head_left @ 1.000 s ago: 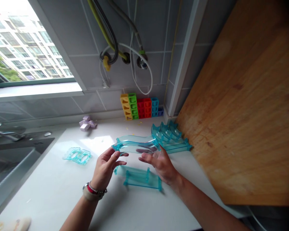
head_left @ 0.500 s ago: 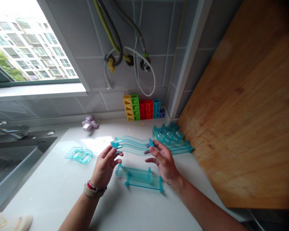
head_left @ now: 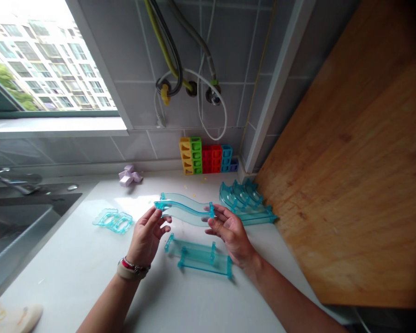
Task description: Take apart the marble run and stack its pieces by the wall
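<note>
Both my hands hold a clear blue wavy track piece (head_left: 183, 209) above the white counter. My left hand (head_left: 146, 236) pinches its left end and my right hand (head_left: 230, 231) grips its right end. Just below it, a straight clear blue track piece (head_left: 199, 255) lies flat on the counter between my wrists. A stack of curved clear blue track pieces (head_left: 244, 200) rests to the right, near the wooden board. A small clear blue connector piece (head_left: 113, 219) lies to the left of my left hand.
Coloured blocks (head_left: 207, 155) stand against the tiled wall at the back. Small lilac pieces (head_left: 129, 175) lie by the wall. A large wooden board (head_left: 350, 152) leans on the right. A sink (head_left: 14, 226) is at the left, and hoses (head_left: 180, 69) hang on the wall.
The wavy track has been turned in my hands and moved slightly left, away from the curved stack. My view has shifted a little.
</note>
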`<state>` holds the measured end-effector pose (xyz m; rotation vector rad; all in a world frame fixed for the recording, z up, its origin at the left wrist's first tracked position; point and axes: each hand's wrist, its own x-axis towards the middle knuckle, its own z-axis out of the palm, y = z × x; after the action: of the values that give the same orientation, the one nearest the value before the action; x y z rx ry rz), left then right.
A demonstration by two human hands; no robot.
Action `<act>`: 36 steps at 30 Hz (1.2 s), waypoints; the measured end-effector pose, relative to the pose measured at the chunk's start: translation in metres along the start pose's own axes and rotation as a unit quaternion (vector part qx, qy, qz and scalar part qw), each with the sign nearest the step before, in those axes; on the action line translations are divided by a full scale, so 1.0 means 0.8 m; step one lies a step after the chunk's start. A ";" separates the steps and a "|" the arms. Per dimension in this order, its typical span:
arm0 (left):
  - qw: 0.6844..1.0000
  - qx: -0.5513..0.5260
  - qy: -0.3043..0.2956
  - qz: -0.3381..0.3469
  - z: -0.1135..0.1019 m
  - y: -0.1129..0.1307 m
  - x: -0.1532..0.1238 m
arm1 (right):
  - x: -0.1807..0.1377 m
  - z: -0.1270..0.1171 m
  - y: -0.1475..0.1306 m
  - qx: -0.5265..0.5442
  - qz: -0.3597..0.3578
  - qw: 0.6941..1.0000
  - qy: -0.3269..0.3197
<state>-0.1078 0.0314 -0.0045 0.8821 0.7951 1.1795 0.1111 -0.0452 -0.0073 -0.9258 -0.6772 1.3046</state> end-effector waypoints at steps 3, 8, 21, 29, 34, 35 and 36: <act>1.000 -0.011 -0.010 0.008 -0.004 -0.002 0.003 | 0.001 0.000 -0.002 -0.015 -0.002 1.000 -0.002; 1.000 -0.007 -0.002 0.009 -0.006 0.001 0.003 | 0.003 -0.003 0.002 -0.052 0.003 0.999 -0.008; 1.000 0.025 0.013 -0.008 0.002 0.003 0.001 | -0.001 -0.004 0.000 -0.019 0.044 0.999 0.021; 0.997 0.053 0.041 -0.031 0.009 0.001 -0.001 | -0.001 -0.004 0.002 0.017 0.055 0.997 0.048; 0.997 0.064 0.027 -0.019 0.007 -0.001 0.001 | -0.002 -0.004 0.005 0.031 0.040 0.998 0.048; 0.997 0.065 0.024 -0.017 0.006 -0.001 0.001 | -0.002 -0.005 0.005 0.030 0.038 0.998 0.047; 0.998 0.064 0.022 -0.016 0.006 -0.001 0.000 | -0.002 -0.005 0.006 0.030 0.037 0.998 0.046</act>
<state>-0.1027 0.0307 -0.0031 0.9491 0.9249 1.1329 0.1118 -0.0472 -0.0128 -0.9639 -0.5349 1.3313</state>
